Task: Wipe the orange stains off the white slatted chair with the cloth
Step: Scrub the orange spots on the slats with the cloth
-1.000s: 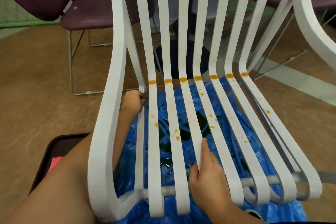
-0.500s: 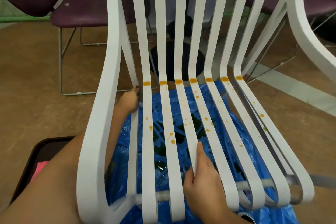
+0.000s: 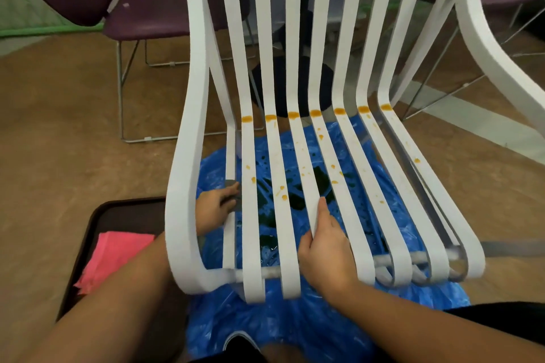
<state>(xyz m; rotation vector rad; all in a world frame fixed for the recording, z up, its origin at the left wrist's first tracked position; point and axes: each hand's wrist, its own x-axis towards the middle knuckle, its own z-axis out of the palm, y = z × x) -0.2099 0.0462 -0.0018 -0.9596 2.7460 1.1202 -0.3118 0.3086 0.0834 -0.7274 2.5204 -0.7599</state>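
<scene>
The white slatted chair [image 3: 298, 215] stands close in front of me. A row of orange stains [image 3: 315, 113] crosses the slats at the seat's bend, and smaller orange drops [image 3: 283, 197] dot the seat slats. My right hand [image 3: 323, 247] grips a middle seat slat near the front, thumb lying along it. My left hand [image 3: 213, 208] reaches under the left frame rail, its fingers closed around the narrow left slat. Something small and grey sits at its fingertips; I cannot tell what it is. A folded pink cloth [image 3: 113, 255] lies in a dark tray [image 3: 124, 209] at the lower left, touched by neither hand.
A blue plastic sheet [image 3: 295, 327] with dark wet patches covers the floor under the chair. Purple chairs [image 3: 153, 15] on metal legs stand behind on the brown floor. A black round base [image 3: 295, 82] shows through the slats.
My left hand has slid toward me along the narrow left slat, from the seat's bend to mid-seat. My right hand keeps its grip on the middle slat. The view has shifted slightly.
</scene>
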